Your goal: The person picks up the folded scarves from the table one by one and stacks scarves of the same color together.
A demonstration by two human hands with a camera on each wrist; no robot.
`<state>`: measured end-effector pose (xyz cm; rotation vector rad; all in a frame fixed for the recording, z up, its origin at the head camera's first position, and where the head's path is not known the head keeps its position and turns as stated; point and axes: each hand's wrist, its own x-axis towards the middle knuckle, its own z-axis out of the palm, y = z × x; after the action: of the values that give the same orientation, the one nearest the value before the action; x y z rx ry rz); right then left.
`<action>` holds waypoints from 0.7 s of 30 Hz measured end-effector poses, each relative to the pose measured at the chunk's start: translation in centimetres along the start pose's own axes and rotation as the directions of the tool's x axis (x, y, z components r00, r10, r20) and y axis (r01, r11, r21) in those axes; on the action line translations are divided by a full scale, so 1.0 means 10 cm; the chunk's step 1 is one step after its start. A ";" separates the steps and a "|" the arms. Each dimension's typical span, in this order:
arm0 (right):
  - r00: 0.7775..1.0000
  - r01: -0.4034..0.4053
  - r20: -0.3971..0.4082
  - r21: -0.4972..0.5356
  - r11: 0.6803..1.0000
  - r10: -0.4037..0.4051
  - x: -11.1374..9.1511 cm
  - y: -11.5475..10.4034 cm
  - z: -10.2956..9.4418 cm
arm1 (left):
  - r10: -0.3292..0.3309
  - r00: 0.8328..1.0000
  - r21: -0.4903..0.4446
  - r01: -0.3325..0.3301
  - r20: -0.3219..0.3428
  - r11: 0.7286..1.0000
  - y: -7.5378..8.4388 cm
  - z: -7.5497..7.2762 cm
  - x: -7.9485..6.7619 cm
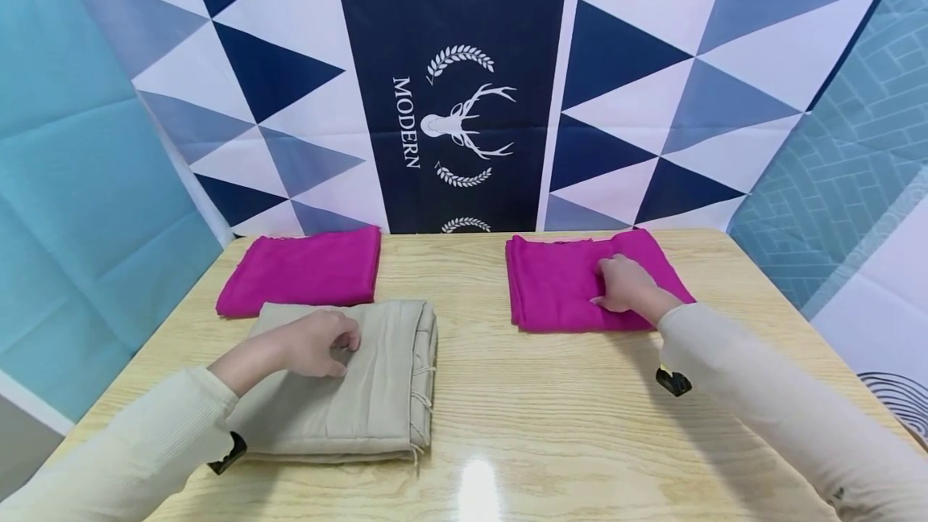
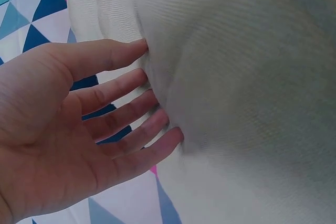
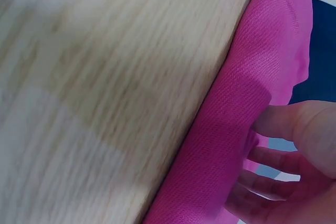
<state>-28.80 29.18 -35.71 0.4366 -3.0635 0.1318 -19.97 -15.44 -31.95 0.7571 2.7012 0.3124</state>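
A folded beige cloth [image 1: 384, 393] with loose threads along its right edge lies on the left of the table. My left hand [image 1: 315, 342] rests on its top; in the left wrist view the slightly bent fingertips [image 2: 170, 139] touch the fabric, spread apart from the thumb. On the right, my right hand [image 1: 627, 284] touches the top of a folded magenta cloth [image 1: 547, 288]. The right wrist view shows its thumb and fingers against the magenta fabric [image 3: 226, 114], with a gap between them. Both cloths lie flat in layers.
A second folded magenta cloth [image 1: 304, 271] lies at the back left, just behind the beige one. Bare wood of the table [image 1: 493, 393] shows between the hands. A patterned backdrop [image 1: 464, 87] stands behind the far edge.
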 end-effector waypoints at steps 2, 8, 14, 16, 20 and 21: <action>1.000 -0.003 0.003 0.001 1.000 0.003 -0.01 -0.03 0.01 | 0.005 1.000 0.001 -0.005 -0.006 1.000 -0.01 0.01 0.00; 0.999 -0.044 0.022 0.009 0.999 0.044 -0.02 -0.11 0.01 | 0.010 1.000 0.011 -0.010 -0.006 1.000 0.00 0.01 0.00; 0.997 -0.074 0.018 0.027 0.997 0.073 0.00 -0.18 0.02 | 0.020 0.999 0.036 -0.022 0.046 0.999 0.02 -0.10 0.02; 0.996 -0.083 0.016 0.037 0.996 0.082 0.01 -0.18 0.02 | 0.010 0.997 0.042 -0.013 0.071 0.999 0.04 -0.15 0.04; 0.993 -0.116 0.031 0.063 0.991 0.114 0.04 -0.17 0.00 | -0.033 0.992 0.073 0.024 0.119 0.997 0.13 -0.28 0.13; 0.992 -0.122 0.036 0.070 0.990 0.119 0.05 -0.17 0.00 | -0.038 0.992 0.082 0.028 0.124 0.996 0.16 -0.31 0.16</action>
<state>-28.80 27.43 -35.57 0.2587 -3.1237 0.2426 -21.62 -13.65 -28.97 0.7275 2.6176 0.1437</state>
